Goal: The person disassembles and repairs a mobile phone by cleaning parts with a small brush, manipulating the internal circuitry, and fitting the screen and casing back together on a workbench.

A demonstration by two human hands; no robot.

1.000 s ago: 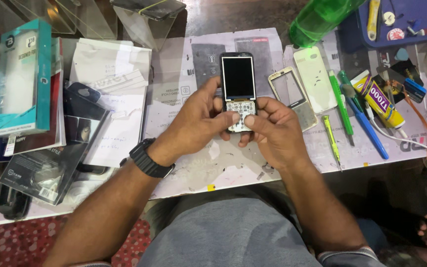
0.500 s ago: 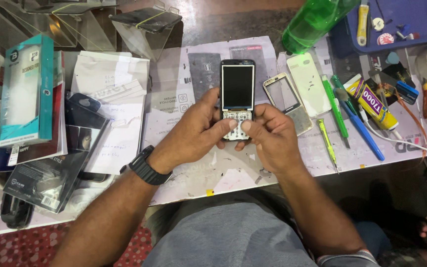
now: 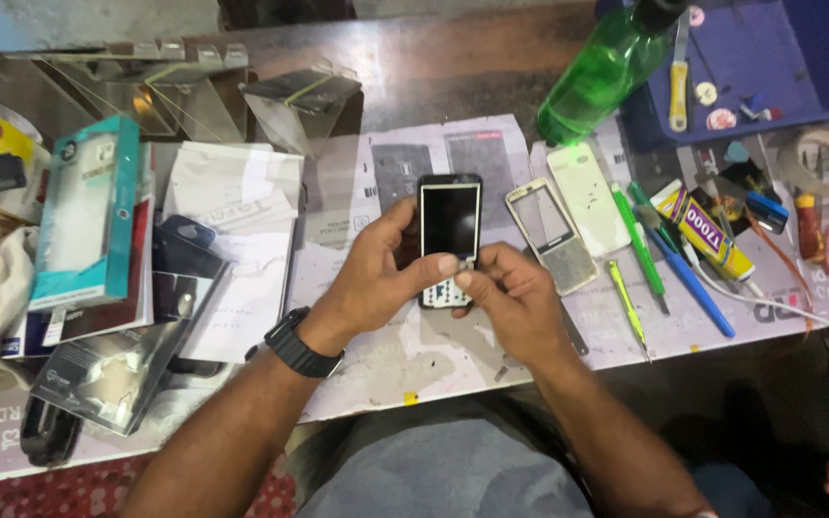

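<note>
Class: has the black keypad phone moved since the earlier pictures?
No: the black keypad phone stays just left of the silver phone frame lying beside it.

The person has two bare arms with no sleeves showing. The left hand (image 3: 381, 278) and the right hand (image 3: 510, 302) wear no gloves and no rings. A chunky black watch (image 3: 301, 343) sits on the left wrist. Grey cloth (image 3: 443, 470) covers the lap.

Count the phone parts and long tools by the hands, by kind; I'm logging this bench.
Keypad phone, held by left hand and right hand: 1
Silver front frame: 1
White back cover: 1
Green tools: 2
Blue pen-like tool: 1
Total: 6
</note>
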